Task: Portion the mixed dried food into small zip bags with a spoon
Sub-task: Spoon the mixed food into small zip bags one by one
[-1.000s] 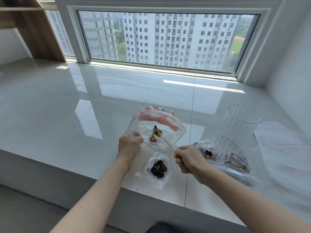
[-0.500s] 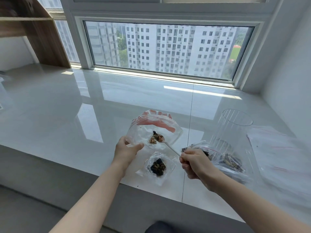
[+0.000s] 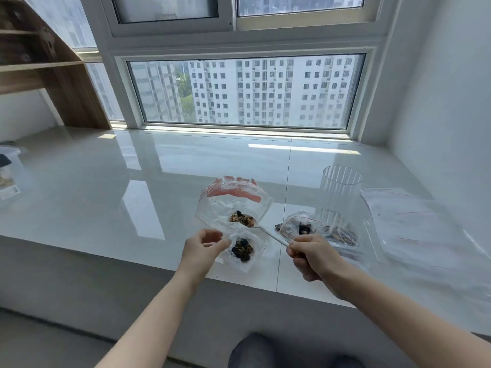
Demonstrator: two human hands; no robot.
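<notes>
Far: a wide window (image 3: 244,91) is showing pale tower blocks.
Far left: a wooden shelf (image 3: 39,67) is standing.
Surface: a glossy sill (image 3: 106,187) — reflecting daylight.

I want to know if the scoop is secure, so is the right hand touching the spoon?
Touching. The head view shows the right hand with its fingers curled round the handle end of the spoon, whose bowl, loaded with dried food, is inside the open zip bag.
</notes>
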